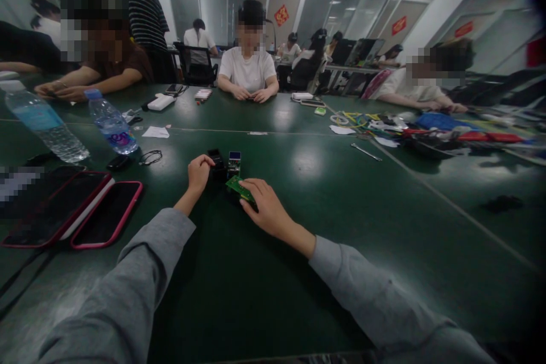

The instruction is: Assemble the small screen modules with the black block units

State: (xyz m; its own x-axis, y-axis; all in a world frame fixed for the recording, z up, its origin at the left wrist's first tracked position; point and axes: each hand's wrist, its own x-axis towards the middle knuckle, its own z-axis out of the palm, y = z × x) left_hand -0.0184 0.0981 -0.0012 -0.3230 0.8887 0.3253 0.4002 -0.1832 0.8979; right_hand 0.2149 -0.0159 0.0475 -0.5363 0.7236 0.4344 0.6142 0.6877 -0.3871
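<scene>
My right hand (271, 209) grips a green circuit board (239, 186) at its right side, thumb below and fingers above, tilted just over the table. My left hand (199, 173) is closed, its curled fingertips at the left edge of a small black plastic case (217, 160). How firmly it holds the case cannot be made out. Between the case and the board, slightly farther away, is a small module with a little screen (234, 162). Part of the board's right end is hidden by my fingers.
Two phones, one a red-edged phone (106, 215), lie left on the green table (341, 210). Behind them stand water bottles (111, 122). A wrench (365, 152) and a heap of cables and tools (426, 131) lie right. Several people sit around the table.
</scene>
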